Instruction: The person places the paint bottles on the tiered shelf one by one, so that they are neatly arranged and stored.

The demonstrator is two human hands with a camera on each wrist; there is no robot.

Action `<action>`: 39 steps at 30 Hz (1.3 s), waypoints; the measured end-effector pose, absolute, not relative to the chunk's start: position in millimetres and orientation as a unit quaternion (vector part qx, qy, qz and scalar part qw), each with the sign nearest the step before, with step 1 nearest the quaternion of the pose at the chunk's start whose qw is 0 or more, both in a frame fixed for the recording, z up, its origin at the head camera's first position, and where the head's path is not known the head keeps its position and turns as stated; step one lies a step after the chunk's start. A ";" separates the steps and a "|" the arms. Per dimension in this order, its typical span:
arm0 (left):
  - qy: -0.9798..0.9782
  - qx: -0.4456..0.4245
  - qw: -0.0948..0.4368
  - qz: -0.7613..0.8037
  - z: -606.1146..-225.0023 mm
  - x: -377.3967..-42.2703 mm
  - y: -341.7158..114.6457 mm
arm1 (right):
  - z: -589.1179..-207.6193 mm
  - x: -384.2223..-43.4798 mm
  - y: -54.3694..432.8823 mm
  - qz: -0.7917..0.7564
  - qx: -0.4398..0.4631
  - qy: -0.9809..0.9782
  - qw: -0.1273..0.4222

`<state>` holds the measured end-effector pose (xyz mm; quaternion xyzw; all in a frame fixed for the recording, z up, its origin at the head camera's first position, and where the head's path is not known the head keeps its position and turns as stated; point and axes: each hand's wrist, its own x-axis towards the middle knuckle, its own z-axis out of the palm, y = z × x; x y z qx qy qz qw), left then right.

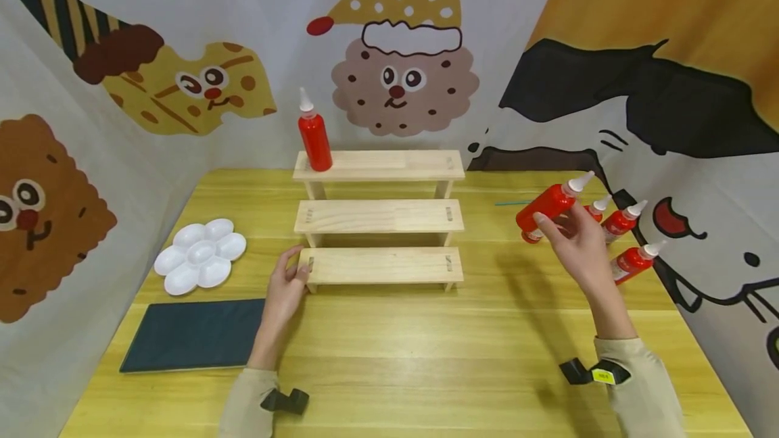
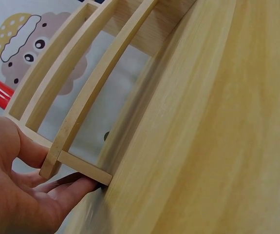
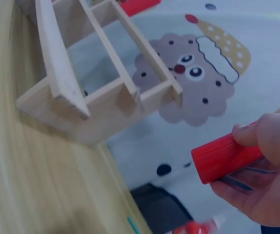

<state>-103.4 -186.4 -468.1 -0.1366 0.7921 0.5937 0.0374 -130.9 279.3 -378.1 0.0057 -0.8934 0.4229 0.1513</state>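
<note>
In the head view my right hand (image 1: 583,249) grips a red squeeze bottle (image 1: 550,203) with a white pointed cap, lifted and tilted above the table's right side. The right wrist view has the base of this red bottle (image 3: 222,158) sticking out between thumb and fingers. My left hand (image 1: 285,293) holds the left end of the lowest step of a three-step wooden stand (image 1: 380,265), thumb and fingers around its corner (image 2: 52,163). Another red bottle (image 1: 315,140) stands upright on the top step, at its left end.
Several more red bottles (image 1: 633,262) stand at the right, partly behind my right hand. A white flower-shaped palette (image 1: 201,253) lies at the left, with a dark rectangular board (image 1: 195,334) in front of it. A thin teal stick (image 1: 512,203) lies toward the back. Printed cloth surrounds the table.
</note>
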 end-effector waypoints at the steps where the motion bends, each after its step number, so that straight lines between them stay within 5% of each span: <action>1: 0.791 -0.137 0.037 0.596 -467.9 -103.5 -186.5 | -375.0 -134.0 276.0 0.424 0.011 -0.893 0.149; 23: 0.790 -0.135 0.034 0.597 -467.4 -104.8 -189.8 | -314.5 -190.0 202.9 0.458 0.116 -0.872 0.130; 39: 0.781 -0.140 0.038 0.607 -468.7 -103.8 -186.9 | -299.7 -225.4 149.5 0.485 0.170 -0.856 0.060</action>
